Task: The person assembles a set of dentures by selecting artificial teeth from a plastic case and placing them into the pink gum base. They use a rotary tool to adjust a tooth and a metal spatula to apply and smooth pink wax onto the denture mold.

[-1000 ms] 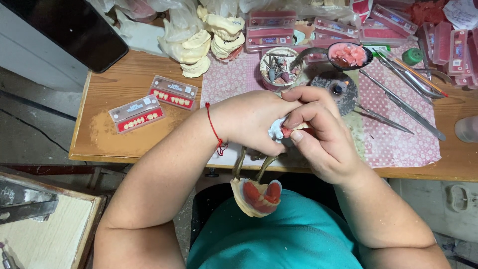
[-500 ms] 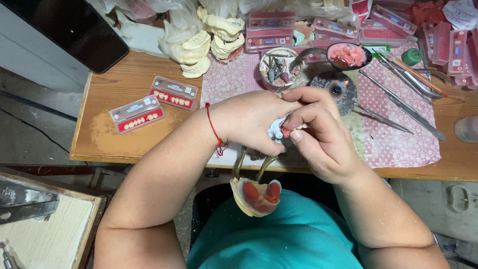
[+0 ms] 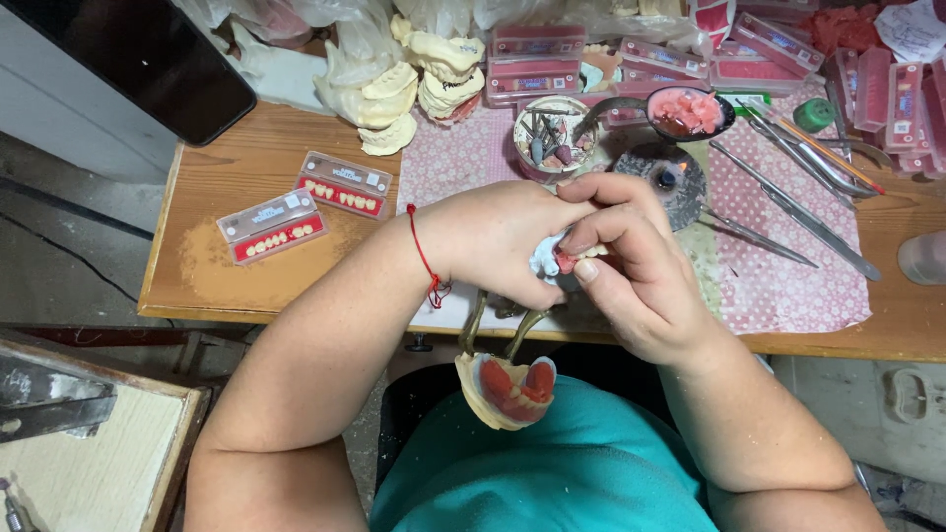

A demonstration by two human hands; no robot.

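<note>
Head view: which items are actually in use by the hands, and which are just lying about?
In use:
left hand
right hand
small denture piece pinched between both
cast with red wax, below the hands

Lying about:
two tooth cards
plaster casts
metal tools
bowl of pink wax
cup of burs

Left of the pink dotted mat (image 3: 788,286) lie two tooth cards (image 3: 343,184). On the mat: one bur cup (image 3: 550,133) and one bowl of pink wax (image 3: 687,111).
</note>
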